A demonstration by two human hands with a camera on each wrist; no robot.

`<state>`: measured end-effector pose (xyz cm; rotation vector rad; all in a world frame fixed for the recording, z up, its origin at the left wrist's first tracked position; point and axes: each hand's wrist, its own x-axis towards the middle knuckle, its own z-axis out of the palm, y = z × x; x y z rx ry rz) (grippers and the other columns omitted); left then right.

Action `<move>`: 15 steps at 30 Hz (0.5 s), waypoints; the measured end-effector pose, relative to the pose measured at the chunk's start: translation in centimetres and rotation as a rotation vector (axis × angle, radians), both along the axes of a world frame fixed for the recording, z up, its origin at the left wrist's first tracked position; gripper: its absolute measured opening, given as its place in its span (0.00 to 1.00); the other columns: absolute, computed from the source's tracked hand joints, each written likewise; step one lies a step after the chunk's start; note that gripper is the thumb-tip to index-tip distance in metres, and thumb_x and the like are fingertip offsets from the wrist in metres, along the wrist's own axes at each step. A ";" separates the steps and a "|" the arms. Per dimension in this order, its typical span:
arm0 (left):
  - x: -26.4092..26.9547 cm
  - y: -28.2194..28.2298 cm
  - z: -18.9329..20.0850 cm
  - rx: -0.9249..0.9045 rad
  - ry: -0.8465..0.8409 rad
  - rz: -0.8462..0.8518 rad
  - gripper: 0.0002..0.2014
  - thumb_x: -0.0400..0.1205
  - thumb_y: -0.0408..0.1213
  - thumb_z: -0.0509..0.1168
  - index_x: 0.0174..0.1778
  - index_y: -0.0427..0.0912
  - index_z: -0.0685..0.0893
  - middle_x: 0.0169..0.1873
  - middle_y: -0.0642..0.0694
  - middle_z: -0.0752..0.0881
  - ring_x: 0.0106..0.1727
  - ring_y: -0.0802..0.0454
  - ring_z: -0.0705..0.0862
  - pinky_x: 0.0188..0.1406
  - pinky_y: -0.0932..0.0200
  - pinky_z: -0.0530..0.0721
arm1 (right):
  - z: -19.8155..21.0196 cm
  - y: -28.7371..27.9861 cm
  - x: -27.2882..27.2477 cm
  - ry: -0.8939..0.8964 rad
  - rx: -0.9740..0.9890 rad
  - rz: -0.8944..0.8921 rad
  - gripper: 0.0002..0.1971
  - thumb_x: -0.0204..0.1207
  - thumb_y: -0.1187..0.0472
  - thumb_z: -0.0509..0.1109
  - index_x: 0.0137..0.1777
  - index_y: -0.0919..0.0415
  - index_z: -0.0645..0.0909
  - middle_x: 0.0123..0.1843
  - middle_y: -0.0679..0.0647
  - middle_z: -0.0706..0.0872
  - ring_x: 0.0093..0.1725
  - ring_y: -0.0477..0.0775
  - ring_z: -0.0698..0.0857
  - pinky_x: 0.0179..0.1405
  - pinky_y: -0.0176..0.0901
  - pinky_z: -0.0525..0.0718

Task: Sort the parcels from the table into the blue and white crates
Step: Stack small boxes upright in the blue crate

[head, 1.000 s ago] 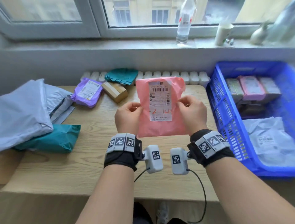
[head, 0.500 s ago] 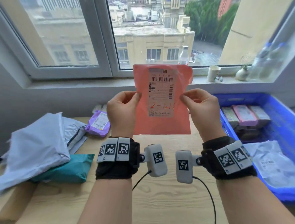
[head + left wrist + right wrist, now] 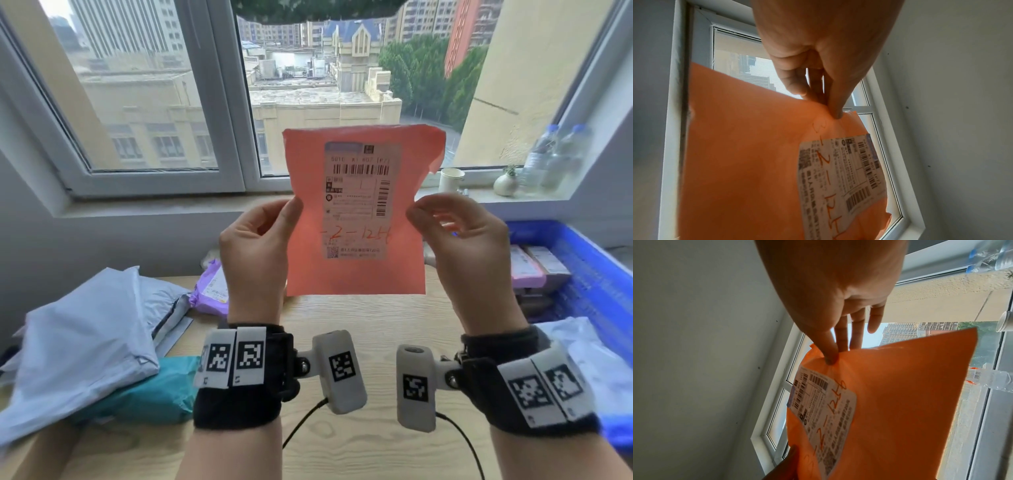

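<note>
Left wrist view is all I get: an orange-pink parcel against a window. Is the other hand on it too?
Observer: Yes. The right hand pinches the parcel's right edge while the left hand pinches the left edge.
Operator: Is a crate near?
Observer: The blue crate stands at the table's right, parcels already inside.
Operator: Anything left on the table?
Observer: A grey mailer, a teal parcel and a purple parcel lie at its left. No white crate is in view.
</note>
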<state>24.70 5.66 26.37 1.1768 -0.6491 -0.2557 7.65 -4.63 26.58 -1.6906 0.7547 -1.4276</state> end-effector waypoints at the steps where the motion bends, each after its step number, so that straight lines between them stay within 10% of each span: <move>1: 0.0 0.2 0.1 -0.005 0.000 -0.010 0.05 0.75 0.40 0.77 0.43 0.45 0.92 0.40 0.46 0.93 0.45 0.47 0.91 0.54 0.49 0.89 | 0.0 0.2 0.0 -0.006 0.004 -0.007 0.07 0.74 0.66 0.78 0.42 0.52 0.87 0.40 0.46 0.90 0.42 0.43 0.86 0.52 0.47 0.82; 8: 0.0 1.0 0.6 -0.067 0.029 -0.088 0.03 0.75 0.35 0.75 0.43 0.43 0.91 0.36 0.50 0.93 0.38 0.57 0.90 0.38 0.67 0.84 | 0.9 1.0 -0.4 -0.013 0.009 -0.058 0.06 0.74 0.62 0.79 0.42 0.49 0.89 0.40 0.47 0.91 0.43 0.47 0.89 0.51 0.45 0.86; 15: 0.1 0.7 0.3 0.024 -0.063 -0.103 0.13 0.68 0.46 0.79 0.45 0.46 0.91 0.42 0.43 0.92 0.46 0.45 0.91 0.52 0.50 0.88 | 1.1 0.9 -0.5 -0.061 0.078 -0.093 0.03 0.76 0.62 0.77 0.44 0.53 0.88 0.42 0.51 0.92 0.45 0.50 0.91 0.52 0.43 0.88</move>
